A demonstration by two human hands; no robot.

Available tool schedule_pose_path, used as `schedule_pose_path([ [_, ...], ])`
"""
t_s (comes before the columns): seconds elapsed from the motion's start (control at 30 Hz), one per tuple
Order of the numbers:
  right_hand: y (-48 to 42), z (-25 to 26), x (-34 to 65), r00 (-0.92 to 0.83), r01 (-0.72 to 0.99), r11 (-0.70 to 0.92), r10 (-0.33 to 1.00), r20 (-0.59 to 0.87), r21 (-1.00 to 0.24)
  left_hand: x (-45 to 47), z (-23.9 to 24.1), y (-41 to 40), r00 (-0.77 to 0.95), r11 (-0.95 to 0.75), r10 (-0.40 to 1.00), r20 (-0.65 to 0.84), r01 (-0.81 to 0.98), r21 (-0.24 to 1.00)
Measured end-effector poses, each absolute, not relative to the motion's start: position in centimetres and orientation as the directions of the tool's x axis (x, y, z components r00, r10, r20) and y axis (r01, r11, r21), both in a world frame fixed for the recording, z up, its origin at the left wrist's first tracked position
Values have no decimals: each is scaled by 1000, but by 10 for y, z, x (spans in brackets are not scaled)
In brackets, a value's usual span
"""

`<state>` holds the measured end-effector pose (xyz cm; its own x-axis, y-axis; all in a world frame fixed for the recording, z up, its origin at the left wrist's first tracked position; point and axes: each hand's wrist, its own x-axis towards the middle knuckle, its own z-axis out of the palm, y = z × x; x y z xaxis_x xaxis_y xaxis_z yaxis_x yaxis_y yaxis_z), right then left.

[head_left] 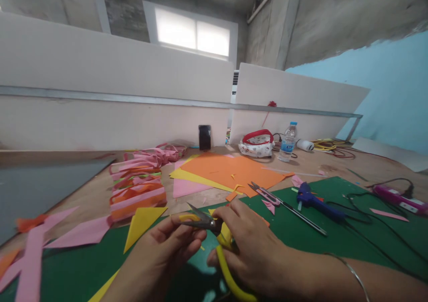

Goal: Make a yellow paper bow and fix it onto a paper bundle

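Note:
In my right hand (250, 244) is a pair of scissors (227, 271) with yellow handles, its blades spread and pointing left. My left hand (167, 244) pinches a small yellow paper piece (189, 217), which lies between the scissor blades. Both hands are above the green cutting mat (290, 253). A folded yellow paper (142, 224) lies just left of my left hand. Beyond my right hand rest pink-handled thread snips (264, 194) and a pen (304, 217). Part of the scissor handles is hidden by my right fingers.
Orange sheets (230, 168) lie over yellow and pink ones. Pink and orange paper strips (137, 195) are piled at left. A blue glue gun (317, 206) with its cable, a water bottle (288, 144), a pouch (257, 145) and a phone (204, 137) stand farther off.

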<state>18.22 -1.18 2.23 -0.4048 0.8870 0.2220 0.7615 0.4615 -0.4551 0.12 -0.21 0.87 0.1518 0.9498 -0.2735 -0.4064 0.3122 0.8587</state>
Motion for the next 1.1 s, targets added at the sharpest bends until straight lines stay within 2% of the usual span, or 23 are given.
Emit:
schedule_pose_path([
  [0.43, -13, 23, 183, -425, 740, 457, 886, 183, -494, 1, 7, -4, 164, 332, 943, -290, -421, 844],
  [1.1, -11, 13, 179, -399, 823, 429, 903, 159, -372, 4, 3, -1, 176, 339, 941, -290, -431, 836],
])
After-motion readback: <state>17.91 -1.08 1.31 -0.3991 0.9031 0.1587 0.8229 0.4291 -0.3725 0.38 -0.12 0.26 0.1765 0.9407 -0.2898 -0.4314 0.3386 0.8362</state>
